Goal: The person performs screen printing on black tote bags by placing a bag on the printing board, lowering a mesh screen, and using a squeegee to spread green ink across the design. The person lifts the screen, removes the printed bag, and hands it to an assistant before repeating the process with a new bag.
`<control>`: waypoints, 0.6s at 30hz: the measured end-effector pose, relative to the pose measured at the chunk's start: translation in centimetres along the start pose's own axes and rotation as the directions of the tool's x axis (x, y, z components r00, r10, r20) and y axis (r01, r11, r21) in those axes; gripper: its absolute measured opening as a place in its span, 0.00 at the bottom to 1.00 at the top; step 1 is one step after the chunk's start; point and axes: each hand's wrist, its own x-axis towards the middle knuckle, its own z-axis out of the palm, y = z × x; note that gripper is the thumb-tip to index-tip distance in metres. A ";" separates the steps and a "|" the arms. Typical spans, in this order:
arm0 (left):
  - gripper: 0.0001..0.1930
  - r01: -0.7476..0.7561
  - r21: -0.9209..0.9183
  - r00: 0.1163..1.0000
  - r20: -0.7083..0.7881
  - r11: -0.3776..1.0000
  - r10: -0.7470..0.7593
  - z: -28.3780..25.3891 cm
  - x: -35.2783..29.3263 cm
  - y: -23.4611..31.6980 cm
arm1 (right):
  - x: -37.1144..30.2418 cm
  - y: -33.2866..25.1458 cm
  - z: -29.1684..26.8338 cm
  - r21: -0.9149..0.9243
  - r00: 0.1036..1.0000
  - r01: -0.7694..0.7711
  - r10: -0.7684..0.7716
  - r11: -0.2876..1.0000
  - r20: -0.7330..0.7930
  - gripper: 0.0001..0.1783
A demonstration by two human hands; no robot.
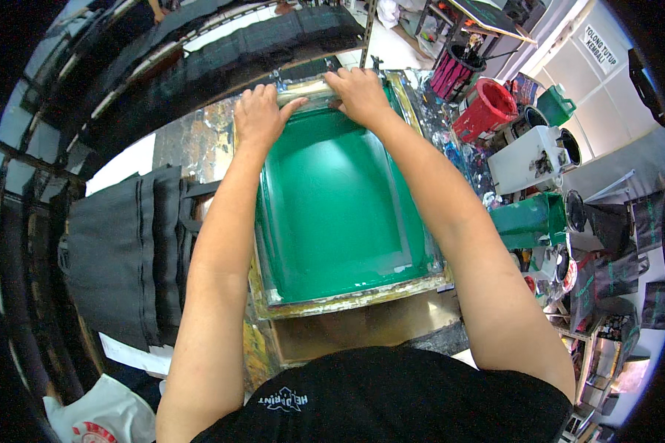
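A screen-printing frame (351, 302) lies in front of me, its mesh (336, 207) covered in green ink. At the far end of the mesh is a squeegee (307, 91) with a pale handle, set crosswise. My left hand (261, 117) grips its left part, the thumb stretched along the near side. Around its right part my right hand (358, 96) is closed, fingers over the far side. The squeegee's lower edge is partly hidden by my hands. Both forearms reach forward over the sides of the frame.
Paint stains cover the worktable (188, 144). A stack of black fabric bags (118, 251) lies left. To the right stand a red bucket (488, 111), a pink-and-black bucket (454, 74), a white container (528, 159) and a green container (528, 221). Racks with dark fabric (266, 55) are behind.
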 end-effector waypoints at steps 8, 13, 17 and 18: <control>0.33 -0.084 0.040 0.988 -0.128 0.996 0.088 -2.2 -7.2 1.4 | -6.2 -3.3 -3.7 -0.022 0.998 0.000 0.001 1.000 0.066 0.27; 0.31 -0.109 0.021 0.986 -0.122 0.994 0.110 -6.9 -13.8 3.2 | -11.8 -7.2 -8.8 0.000 0.999 0.014 -0.014 1.000 0.050 0.26; 0.31 -0.101 -0.036 0.991 -0.093 0.994 0.097 -10.4 -19.2 5.2 | -16.6 -10.0 -13.0 0.019 0.995 0.019 -0.021 1.000 0.094 0.16; 0.31 -0.096 -0.052 0.993 -0.078 0.994 0.092 -11.2 -20.6 5.7 | -17.8 -10.7 -14.0 0.031 0.994 0.013 -0.016 0.999 0.108 0.15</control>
